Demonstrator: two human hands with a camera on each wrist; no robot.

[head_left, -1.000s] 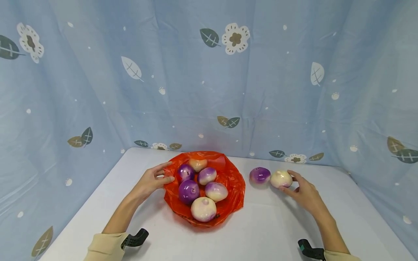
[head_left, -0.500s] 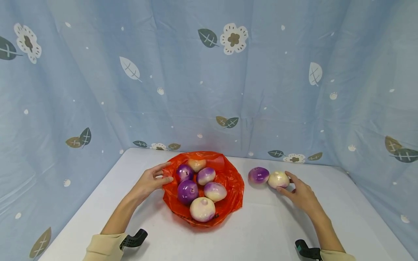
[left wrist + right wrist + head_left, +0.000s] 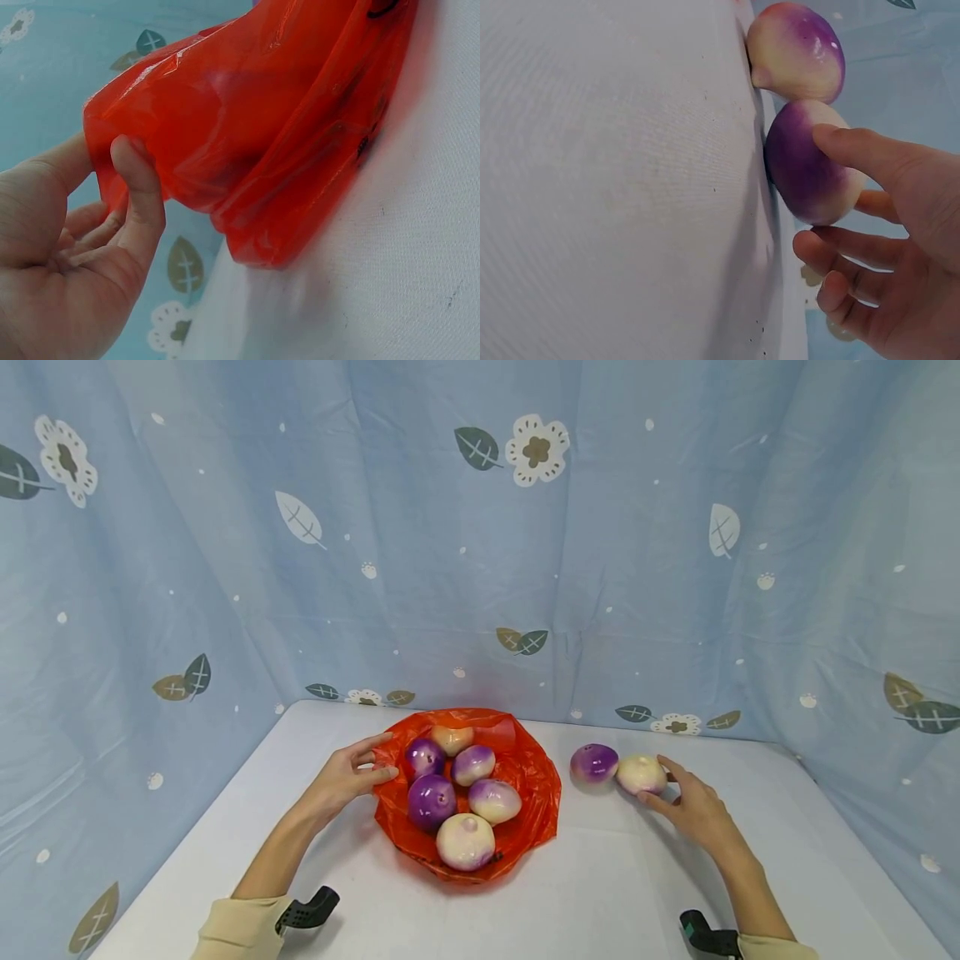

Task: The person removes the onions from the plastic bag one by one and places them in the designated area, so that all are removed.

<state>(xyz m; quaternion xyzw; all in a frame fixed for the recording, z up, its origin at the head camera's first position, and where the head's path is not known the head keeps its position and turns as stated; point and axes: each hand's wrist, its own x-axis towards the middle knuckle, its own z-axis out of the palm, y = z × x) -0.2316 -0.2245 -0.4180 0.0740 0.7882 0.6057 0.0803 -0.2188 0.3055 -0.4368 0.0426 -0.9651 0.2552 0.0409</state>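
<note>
Our left hand (image 3: 347, 777) kept its grip on the near rim of the red plastic bag (image 3: 534, 793), thumb (image 3: 139, 187) and fingers pinching a fold of film and holding the mouth open. Our right hand (image 3: 693, 810) lay on the desk (image 3: 615, 893) with fingers loosely spread around the pale turnip (image 3: 641, 774), thumb and fingertips touching it but not closed round it. Over the last second that turnip had slid a little leftward, so that it now pressed against the purple turnip (image 3: 594, 762) beside it; we judged that the right hand was nudging the pair towards the bag, with no lift begun. We counted eight turnips: six in the bag, two outside on the desk to its right. There was one bag. The floral blue curtain (image 3: 480, 527) hung behind.
</note>
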